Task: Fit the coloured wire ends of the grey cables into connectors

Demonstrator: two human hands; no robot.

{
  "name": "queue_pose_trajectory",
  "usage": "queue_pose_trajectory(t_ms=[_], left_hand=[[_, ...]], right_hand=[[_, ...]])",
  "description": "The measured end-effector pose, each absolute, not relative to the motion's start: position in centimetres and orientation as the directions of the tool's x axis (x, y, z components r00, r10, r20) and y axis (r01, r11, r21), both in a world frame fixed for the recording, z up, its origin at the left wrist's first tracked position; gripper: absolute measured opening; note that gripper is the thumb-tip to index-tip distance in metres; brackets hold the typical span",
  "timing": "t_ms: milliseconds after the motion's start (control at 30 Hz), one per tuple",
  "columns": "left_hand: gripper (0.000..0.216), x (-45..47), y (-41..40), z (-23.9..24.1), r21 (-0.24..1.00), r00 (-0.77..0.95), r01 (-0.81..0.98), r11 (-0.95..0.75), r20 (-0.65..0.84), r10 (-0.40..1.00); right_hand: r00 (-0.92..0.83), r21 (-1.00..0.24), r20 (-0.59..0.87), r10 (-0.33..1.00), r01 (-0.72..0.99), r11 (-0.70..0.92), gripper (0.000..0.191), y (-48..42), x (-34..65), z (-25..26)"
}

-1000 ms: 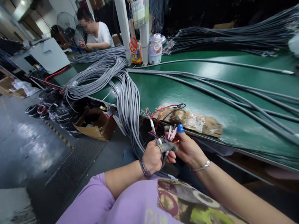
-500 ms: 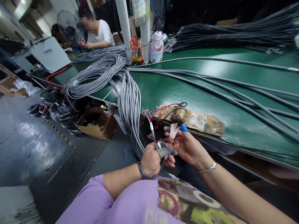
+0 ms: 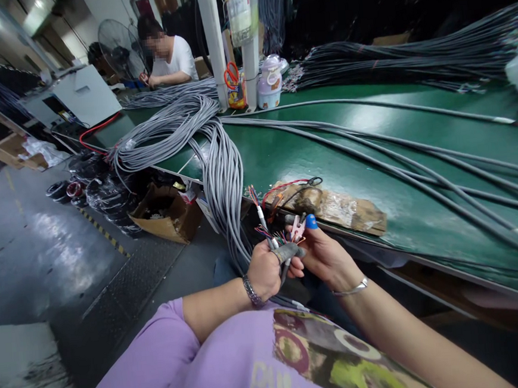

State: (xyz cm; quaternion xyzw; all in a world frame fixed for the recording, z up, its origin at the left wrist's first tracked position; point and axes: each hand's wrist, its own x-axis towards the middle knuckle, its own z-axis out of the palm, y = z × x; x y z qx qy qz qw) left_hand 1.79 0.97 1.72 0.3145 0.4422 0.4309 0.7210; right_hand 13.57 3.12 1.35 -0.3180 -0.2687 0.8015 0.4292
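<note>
Grey round cable with coloured wires fanning out of its stripped end (image 3: 266, 238) was right in front of the person's chest, just off the near edge of the green bench top (image 3: 363, 150). Left hand (image 3: 261, 271) was closed tight round it, thumb in a grey fabric finger cot (image 3: 287, 252) pressing on the jacket. Right hand (image 3: 326, 259) sat touching the left, fingers pinched on a small pink plastic piece (image 3: 296, 228) right at the wires. Couldn't tell what it was tbh, too small. Blue rubber fingertip cap (image 3: 311, 221) was on one right finger. Behind the hands a flat brown cardboard scrap (image 3: 345, 210) lay at the bench edge w/ thin red + black leads (image 3: 285, 186) on it. Thick bundle of grey cables (image 3: 224, 173) hung over the edge just left of that. At the far end of the bench sat another person in a white t-shirt (image 3: 179, 58), hands together over their own cables.
</note>
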Motion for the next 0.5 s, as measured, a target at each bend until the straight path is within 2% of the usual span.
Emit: queue_pose_trajectory(t_ms=[167, 333, 500], left_hand=[[0.048, 1.7, 1.0, 1.3, 0.832, 0.230, -0.340, 0.438, -0.378, 0.897], [0.045, 1.1, 0.1, 1.6, 0.832, 0.228, -0.360, 0.423, -0.361, 0.904], [0.043, 0.8, -0.1, 2.1, 0.829, 0.201, -0.395, 0.397, -0.344, 0.917]], right_hand=[[-0.428, -0.641, -0.318, 0.846, -0.561, -0.524, 0.051, 3.1, 13.4, 1.1], [-0.235, -0.700, -0.297, 0.925, -0.605, -0.378, 0.049, 3.3, 13.9, 0.9], [-0.228, -0.710, -0.298, 0.927, -0.596, -0.375, 0.033, 3.7, 14.3, 1.0]])
